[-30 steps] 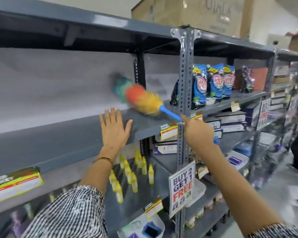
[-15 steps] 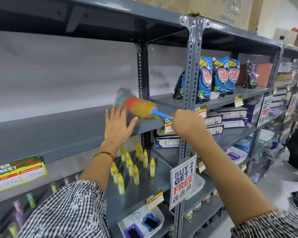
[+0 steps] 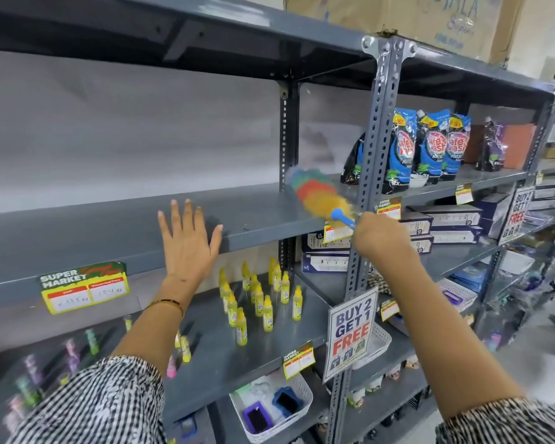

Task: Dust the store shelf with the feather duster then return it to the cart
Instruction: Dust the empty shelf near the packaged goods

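A rainbow-coloured feather duster point(image 3: 318, 193) with a blue handle lies low across the grey store shelf point(image 3: 109, 225), its head blurred beside the rear upright post. My right hand point(image 3: 382, 235) is closed around the blue handle, just in front of the perforated front post. My left hand point(image 3: 186, 238) rests flat on the shelf's front edge with its fingers spread, left of the duster and apart from it. The shelf board to the left of the duster is bare. No cart is in view.
A perforated grey post point(image 3: 370, 161) stands right beside my right hand. Blue detergent pouches point(image 3: 430, 149) sit on the same level further right. Small yellow bottles point(image 3: 260, 299) stand on the shelf below, and a "Buy 2 Get 1 Free" sign point(image 3: 350, 338) hangs there.
The duster has swept from the left bay towards the right, to the rear post, and its head has dropped lower. My left hand has stayed on the shelf edge.
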### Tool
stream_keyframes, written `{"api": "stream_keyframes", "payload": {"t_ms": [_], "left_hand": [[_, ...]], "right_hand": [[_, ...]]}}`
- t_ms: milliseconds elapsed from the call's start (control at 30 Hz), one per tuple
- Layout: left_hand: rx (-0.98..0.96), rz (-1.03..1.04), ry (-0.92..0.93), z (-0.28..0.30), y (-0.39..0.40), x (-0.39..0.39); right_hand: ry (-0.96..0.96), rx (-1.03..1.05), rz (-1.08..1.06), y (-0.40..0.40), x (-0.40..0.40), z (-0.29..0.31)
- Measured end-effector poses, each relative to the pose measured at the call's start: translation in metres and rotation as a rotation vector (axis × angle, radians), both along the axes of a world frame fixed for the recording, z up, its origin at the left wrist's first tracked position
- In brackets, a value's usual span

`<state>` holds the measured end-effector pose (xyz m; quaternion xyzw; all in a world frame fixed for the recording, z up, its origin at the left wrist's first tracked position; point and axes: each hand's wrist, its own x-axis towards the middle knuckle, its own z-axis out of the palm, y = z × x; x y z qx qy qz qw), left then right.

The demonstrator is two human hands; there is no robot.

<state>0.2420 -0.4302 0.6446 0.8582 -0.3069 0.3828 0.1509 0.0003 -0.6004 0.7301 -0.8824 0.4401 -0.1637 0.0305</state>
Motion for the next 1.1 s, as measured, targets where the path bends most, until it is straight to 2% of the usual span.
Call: {"api": "stream_keyframes", "payload": {"t_ms": [300, 467, 600, 800, 933, 1100], "left_hand": [[-0.075, 0.105, 0.030, 0.000, 0.054, 0.007], [-0.137, 0.127, 0.009, 0.003, 0.077, 0.004], [-0.186, 0.141, -0.022, 0.012, 0.094, 0.007], [-0.158, 0.185, 0.026, -0.003, 0.115, 0.018], [-0.131, 0.230, 0.051, -0.009, 0.114, 0.022], [-0.118, 0.240, 0.044, -0.010, 0.113, 0.025]], "right_hand": [[0.022, -0.063, 0.369, 0.102, 0.035, 0.000], [0.052, -0.028, 0.568, 0.156, 0.050, 0.006], [0.018, 0.048, 0.641, 0.166, 0.072, 0.013], [-0.162, 0.154, 0.534, 0.106, 0.055, 0.027], [-0.291, 0.219, 0.326, 0.052, 0.016, 0.029], [-0.226, 0.152, -0.010, 0.009, -0.009, 0.017]]}}
